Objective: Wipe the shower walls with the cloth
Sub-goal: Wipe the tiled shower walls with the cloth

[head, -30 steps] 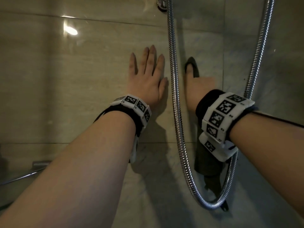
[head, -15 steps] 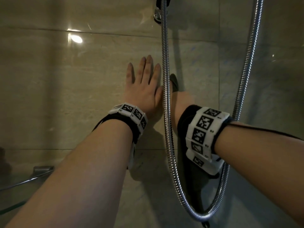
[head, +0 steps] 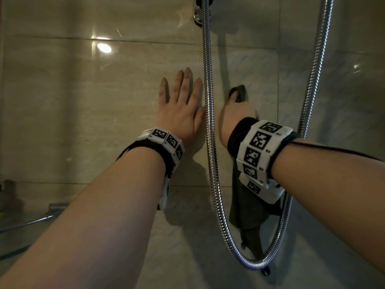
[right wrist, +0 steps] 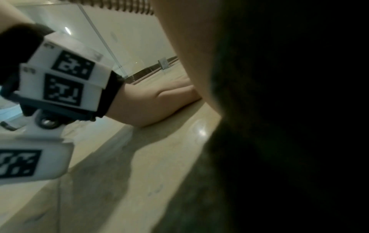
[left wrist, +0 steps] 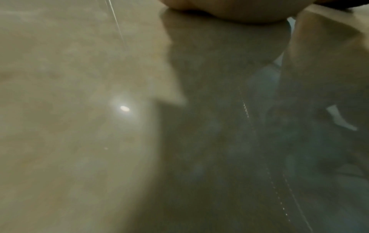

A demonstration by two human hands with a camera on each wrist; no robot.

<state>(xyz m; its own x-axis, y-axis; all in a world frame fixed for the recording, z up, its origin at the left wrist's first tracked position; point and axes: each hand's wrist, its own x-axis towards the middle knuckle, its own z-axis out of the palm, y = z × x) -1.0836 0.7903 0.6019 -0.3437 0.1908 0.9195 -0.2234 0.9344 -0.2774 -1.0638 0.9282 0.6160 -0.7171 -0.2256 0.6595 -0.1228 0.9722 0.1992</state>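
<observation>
My left hand (head: pixel 181 105) lies flat on the beige tiled shower wall (head: pixel 93 126), fingers straight and pointing up. To the right of the hose, my right hand (head: pixel 236 111) presses a dark cloth (head: pixel 241 92) against the wall with a finger stretched up; its other fingers are hidden. The rest of the cloth hangs down below that wrist (head: pixel 248 209). In the right wrist view the cloth (right wrist: pixel 279 141) fills the right side, dark, and the left hand (right wrist: pixel 159 100) rests on the wall beyond it. The left wrist view gives only blurred wall (left wrist: pixel 79 126).
A chrome shower hose (head: pixel 210 142) hangs in a long loop between my hands and round under the right wrist. Its fitting (head: pixel 200 15) sits on the wall above. A glass shelf (head: pixel 12 249) with a metal rail (head: pixel 41 217) juts out at lower left.
My right hand slid the cloth left up to the hose, then back to the right and slightly up. The left hand stayed flat on the wall.
</observation>
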